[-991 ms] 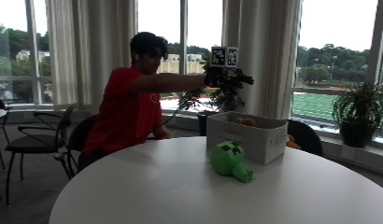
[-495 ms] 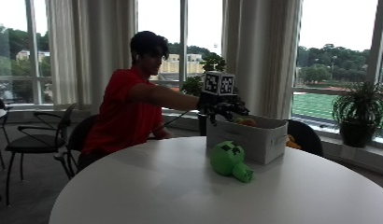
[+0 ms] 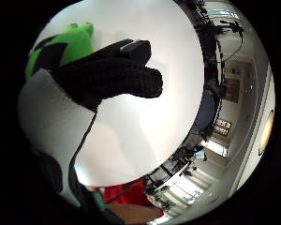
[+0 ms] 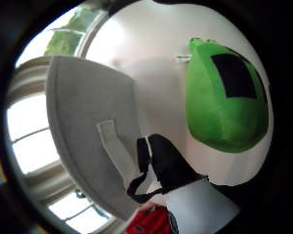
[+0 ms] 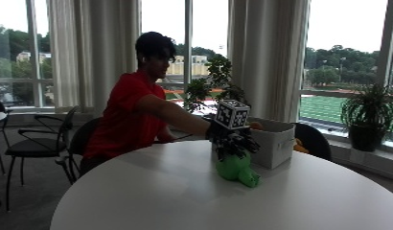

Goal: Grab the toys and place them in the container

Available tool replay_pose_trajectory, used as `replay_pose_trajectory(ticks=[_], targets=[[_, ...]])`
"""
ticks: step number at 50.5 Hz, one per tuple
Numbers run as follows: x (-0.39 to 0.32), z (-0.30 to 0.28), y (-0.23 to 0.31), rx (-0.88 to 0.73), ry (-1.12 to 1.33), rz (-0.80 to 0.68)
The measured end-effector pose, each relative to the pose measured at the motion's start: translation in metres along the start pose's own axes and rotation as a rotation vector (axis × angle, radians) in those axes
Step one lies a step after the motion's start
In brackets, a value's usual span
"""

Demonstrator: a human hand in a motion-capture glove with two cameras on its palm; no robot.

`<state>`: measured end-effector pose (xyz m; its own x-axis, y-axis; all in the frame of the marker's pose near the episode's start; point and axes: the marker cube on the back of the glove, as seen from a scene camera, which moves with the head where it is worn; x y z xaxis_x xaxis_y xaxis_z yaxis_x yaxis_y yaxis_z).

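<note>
A person in a red shirt sits at the far left of the round white counter, right arm stretched across it. The gloved right hand hangs right above the green plush toy, fingers pointing down and relaxed, gripping nothing. The toy lies on the counter just left of the grey fabric container, close against its near side. An orange toy peeks over the container's rim. From the palm, the green toy sits beside the container wall.
</note>
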<state>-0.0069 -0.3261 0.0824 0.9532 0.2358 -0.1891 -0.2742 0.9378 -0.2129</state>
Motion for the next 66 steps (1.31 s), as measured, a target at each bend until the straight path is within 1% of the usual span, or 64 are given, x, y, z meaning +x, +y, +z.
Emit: replay_pose_trajectory(ticks=[7, 12, 20, 28, 46, 51, 60, 66], targets=[[0.007, 0.025, -0.015, -0.073, 0.071, -0.009], [0.010, 0.032, -0.017, -0.103, 0.081, -0.020], [0.011, 0.035, -0.019, -0.102, 0.097, -0.028], [0.011, 0.036, -0.019, -0.033, 0.078, -0.014], [0.008, 0.032, -0.018, 0.193, 0.024, -0.009], [0.007, 0.030, -0.014, 0.215, 0.020, -0.018], [0.010, 0.021, 0.002, 0.201, -0.013, -0.019], [0.013, -0.003, 0.016, 0.240, -0.047, -0.022]])
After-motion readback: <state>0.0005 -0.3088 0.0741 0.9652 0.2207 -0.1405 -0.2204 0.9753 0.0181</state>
